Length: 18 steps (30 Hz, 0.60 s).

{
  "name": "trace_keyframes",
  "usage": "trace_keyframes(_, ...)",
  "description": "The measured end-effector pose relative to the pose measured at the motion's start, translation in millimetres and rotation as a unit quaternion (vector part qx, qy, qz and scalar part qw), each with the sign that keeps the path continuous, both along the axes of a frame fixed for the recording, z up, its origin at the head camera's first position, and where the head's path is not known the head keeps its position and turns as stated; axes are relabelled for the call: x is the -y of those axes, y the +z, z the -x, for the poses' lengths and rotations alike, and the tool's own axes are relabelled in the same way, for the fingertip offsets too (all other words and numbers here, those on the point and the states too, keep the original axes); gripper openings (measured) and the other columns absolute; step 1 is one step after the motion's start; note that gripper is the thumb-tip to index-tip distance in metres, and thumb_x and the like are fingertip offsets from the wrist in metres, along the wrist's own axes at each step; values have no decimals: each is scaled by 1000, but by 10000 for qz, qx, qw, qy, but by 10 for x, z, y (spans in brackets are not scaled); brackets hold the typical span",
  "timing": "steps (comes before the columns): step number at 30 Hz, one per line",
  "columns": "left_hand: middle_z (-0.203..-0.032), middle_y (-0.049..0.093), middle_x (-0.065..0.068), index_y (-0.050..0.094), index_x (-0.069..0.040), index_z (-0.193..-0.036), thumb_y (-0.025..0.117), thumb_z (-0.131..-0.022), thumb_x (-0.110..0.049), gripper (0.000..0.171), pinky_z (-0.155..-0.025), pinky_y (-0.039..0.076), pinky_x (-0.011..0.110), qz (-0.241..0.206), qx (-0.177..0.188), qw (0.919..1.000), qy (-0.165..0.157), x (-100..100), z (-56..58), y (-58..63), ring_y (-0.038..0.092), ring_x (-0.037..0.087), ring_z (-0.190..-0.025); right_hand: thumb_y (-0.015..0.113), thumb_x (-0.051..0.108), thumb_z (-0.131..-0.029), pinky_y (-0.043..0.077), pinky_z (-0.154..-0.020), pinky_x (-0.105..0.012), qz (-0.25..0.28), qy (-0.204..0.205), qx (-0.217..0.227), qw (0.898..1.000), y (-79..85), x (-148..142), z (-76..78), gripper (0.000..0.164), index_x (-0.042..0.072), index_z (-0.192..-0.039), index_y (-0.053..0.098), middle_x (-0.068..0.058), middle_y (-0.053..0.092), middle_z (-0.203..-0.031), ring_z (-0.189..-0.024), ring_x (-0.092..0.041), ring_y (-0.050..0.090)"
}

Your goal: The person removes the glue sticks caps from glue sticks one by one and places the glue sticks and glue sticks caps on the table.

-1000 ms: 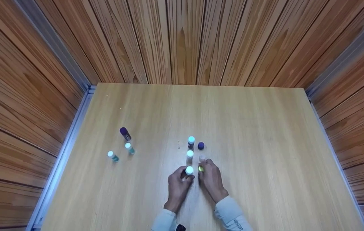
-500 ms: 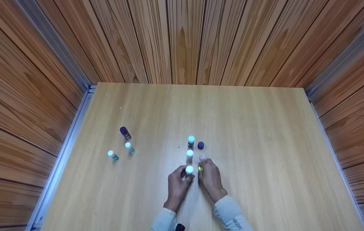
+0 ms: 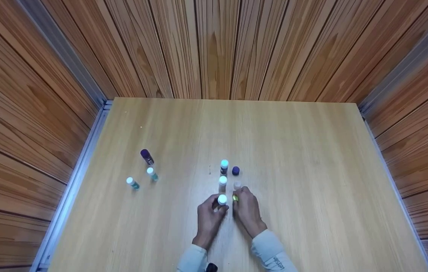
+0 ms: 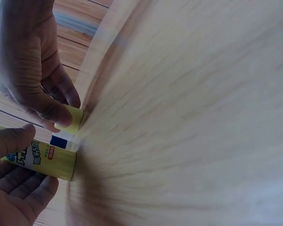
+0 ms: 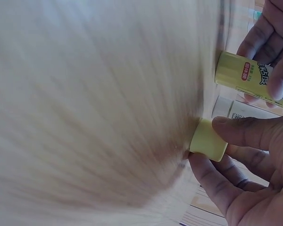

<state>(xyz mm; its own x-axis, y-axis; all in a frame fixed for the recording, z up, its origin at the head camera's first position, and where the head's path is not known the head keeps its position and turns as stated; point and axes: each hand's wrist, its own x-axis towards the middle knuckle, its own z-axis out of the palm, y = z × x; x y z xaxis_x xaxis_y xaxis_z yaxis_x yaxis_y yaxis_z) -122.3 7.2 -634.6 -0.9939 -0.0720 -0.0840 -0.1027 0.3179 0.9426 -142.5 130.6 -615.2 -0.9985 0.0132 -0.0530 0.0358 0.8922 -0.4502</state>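
In the head view my left hand [image 3: 208, 221] holds an uncapped yellow glue stick, its white top [image 3: 222, 199] facing up. The left wrist view shows the printed yellow barrel [image 4: 59, 162] between thumb and fingers, its base at the tabletop. Just to the right, my right hand [image 3: 250, 211] pinches a small yellow cap [image 5: 209, 140] between thumb and fingers, down at the table. Beyond the hands stand two more uncapped glue sticks, one white [image 3: 222, 181] and one dark [image 3: 224, 166]. Beside them sit a pale cap [image 3: 237, 185] and a dark blue cap [image 3: 236, 170].
Over on the left of the wooden table [image 3: 293, 158] stand a dark purple glue stick [image 3: 147, 156] and two teal tubes with white tops, a nearer tube [image 3: 133, 183] and a farther tube [image 3: 152, 174]. Wood-panelled walls [image 3: 214, 49] enclose the table's back and sides.
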Motion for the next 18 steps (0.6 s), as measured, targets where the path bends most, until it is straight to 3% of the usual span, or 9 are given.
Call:
trace_keyframes(3, -105, 64, -4, 63, -12, -104, 73, -69, 0, 39, -83, 47, 23, 62, -44, 10000, 41, -6, -9, 13, 58, 11, -101, 66, 3, -77, 46, -60, -24, 1, 17, -39, 10000, -2, -5, -2, 28, 2, -105, 64, -4, 54, -84, -68, -11, 52)
trace_keyframes(11, -118, 59, -2, 57, -16, -116, 71, -73, -6, 46, -94, 41, 33, 961, -307, 9949, -43, 58, -70, 76, 51, 15, -113, 67, 4, -77, 46, -60, -25, 6, 25, -97, 10000, -6, -10, -7, 28, 3, -105, 64, -4, 53, -84, -68, -11, 51)
trace_keyframes(18, -123, 55, 4, 53, -12, -122, 60, -76, 6, 49, -95, 40, 36, 625, 0, 9970, 453, 242, -141, 104, 49, 19, -115, 68, 2, -75, 48, -63, -24, 39, 8, -204, 9998, -18, -5, -22, 26, 3, -102, 66, -5, 55, -84, -71, -11, 53)
